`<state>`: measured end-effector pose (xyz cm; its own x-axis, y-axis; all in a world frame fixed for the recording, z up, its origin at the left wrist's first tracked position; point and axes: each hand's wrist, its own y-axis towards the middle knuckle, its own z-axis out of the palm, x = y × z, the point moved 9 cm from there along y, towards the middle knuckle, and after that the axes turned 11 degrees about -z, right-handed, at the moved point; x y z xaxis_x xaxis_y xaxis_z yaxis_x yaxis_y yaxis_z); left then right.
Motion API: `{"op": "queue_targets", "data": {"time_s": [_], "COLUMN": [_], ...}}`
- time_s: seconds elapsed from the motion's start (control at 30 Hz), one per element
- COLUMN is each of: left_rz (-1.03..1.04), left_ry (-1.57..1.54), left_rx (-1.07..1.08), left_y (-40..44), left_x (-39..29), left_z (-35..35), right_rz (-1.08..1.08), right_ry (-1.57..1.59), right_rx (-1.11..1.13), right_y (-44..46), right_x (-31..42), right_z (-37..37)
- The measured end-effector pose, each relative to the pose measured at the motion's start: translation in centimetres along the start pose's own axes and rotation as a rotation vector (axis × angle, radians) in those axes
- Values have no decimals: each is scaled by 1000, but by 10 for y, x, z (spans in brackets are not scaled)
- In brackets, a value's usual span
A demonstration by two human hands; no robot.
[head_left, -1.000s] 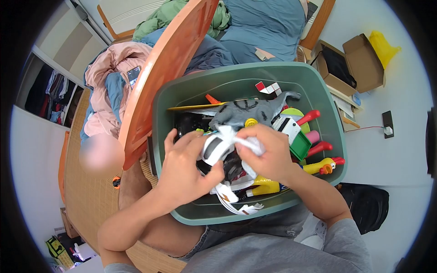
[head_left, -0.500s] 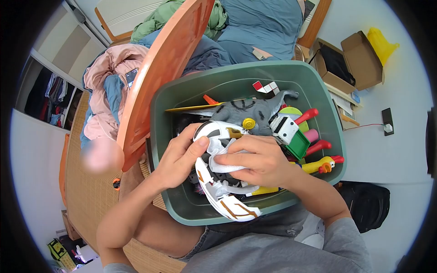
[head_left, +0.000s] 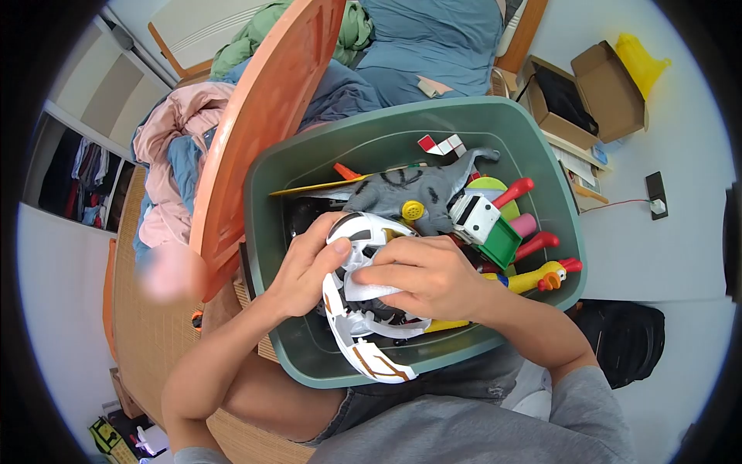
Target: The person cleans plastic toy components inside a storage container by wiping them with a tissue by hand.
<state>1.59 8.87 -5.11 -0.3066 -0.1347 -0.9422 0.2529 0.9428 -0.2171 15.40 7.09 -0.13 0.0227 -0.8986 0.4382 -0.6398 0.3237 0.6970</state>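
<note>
My left hand point(head_left: 300, 271) grips the upper left side of a white toy shell with gold and black trim point(head_left: 379, 362), thumb on its edge. The toy is tilted, its curved part hanging towards me over the bin's near side. In my right hand point(head_left: 437, 274) a white wipe point(head_left: 365, 289) is pinched and pressed into the toy's hollow; the fingers partly hide the inside. Both hands are above a green plastic bin point(head_left: 570, 224) of toys. Behind them lies a grey toy animal point(head_left: 402, 193). To the right are a white-and-green toy truck point(head_left: 474, 218) and a yellow rubber chicken point(head_left: 537, 279).
A large orange lid point(head_left: 259, 116) stands upright at the bin's left. A red-and-white block puzzle point(head_left: 444, 145) lies near the far wall. An open cardboard box point(head_left: 614, 93) and a black backpack point(head_left: 622, 340) are on the right. Bedding point(head_left: 433, 54) lies behind.
The wipe has gone deeper into the toy and shows less, with my right hand slightly further left. The toy's lower part has swung left. The whole view has shifted a little.
</note>
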Motion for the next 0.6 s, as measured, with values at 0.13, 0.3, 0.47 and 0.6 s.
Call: {"op": "queue_targets", "data": {"time_s": [0.13, 0.3, 0.47, 0.6], "left_rz": [40, 26, -35, -77], "left_ry": [76, 55, 6, -64], "left_rx": [-8, -40, -44, -34], "left_y": [0, 2, 4, 7], "left_x": [0, -1, 3, 9], "left_z": [0, -6, -8, -8], "right_rz": [-7, -65, -50, 35], "right_ry": [34, 79, 62, 11], "right_rx": [50, 215, 244, 127], "right_y": [0, -3, -2, 2], "right_x": [1, 8, 9, 2], "right_z": [2, 13, 22, 9]}}
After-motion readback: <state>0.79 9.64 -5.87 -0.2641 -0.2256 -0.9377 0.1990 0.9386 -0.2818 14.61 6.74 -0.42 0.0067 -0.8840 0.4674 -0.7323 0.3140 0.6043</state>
